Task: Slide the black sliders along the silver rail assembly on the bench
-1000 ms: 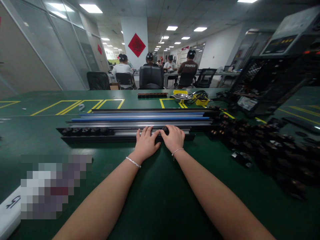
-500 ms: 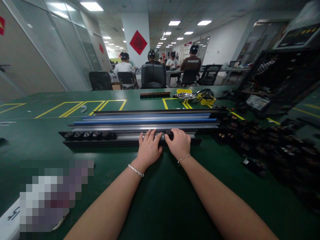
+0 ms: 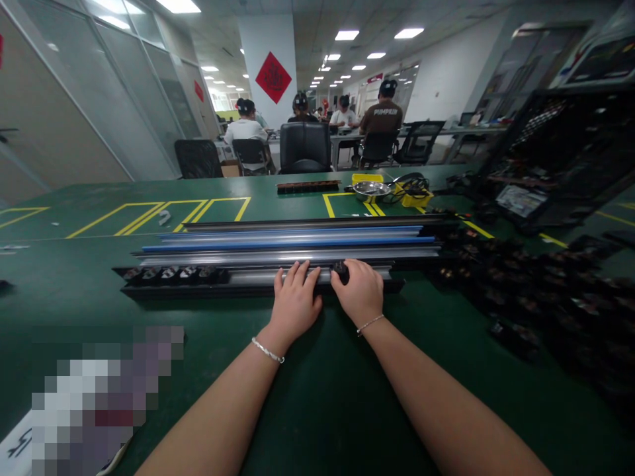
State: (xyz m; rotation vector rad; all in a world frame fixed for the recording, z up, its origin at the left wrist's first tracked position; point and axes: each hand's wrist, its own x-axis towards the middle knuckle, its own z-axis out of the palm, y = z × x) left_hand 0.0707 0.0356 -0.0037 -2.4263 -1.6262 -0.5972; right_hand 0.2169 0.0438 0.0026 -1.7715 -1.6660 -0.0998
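Note:
A long black rail with a silvery inner channel lies crosswise on the green table in front of me. Several small black parts sit in a row at its left end. My left hand rests across the middle of the rail, fingers spread and holding nothing. Just right of it, my right hand grips a small black part between thumb and fingers, at the rail's channel. The underside of that part is hidden by the hand and rail.
Behind the rail lie more long rails, including a blue-edged rail. A heap of black parts spreads over the right side. Farther back are a metal bowl and a black open-framed case. A pixelated object lies front left.
The view has shifted slightly. My right hand, with the black part, has moved a little to the right along the rail; my left hand stays in place on it.

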